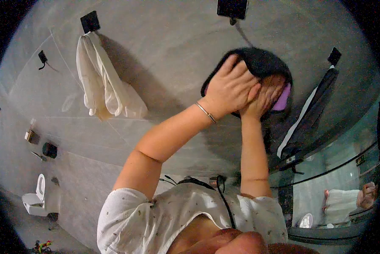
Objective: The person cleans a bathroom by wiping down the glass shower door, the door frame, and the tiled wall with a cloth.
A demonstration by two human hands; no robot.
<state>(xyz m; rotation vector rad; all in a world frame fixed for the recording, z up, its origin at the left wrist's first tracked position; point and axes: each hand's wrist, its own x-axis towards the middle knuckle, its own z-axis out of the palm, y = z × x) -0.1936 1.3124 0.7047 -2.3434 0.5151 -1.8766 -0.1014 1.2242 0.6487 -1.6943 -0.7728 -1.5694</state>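
Both arms are raised toward a black cloth [259, 59] with a purple part [281, 98] at its right side. It is beneath a wall hook, and I cannot tell whether it hangs there. My left hand [232, 84], a thin bracelet on its wrist, presses on the cloth's left side, fingers on it and thumb toward the right hand. My right hand [268, 95] is against the cloth's right side, its fingers shaded under a black fold and slightly blurred. The two hands touch or overlap in the middle, with cloth about them.
A white towel [99, 80] hangs on the grey wall at left; a dark, white-edged towel [312, 108] hangs at right. A black hook [232, 9] is above the cloth. A toilet [42, 199] stands lower left. A round-edged mirror [325, 182] or glass is lower right.
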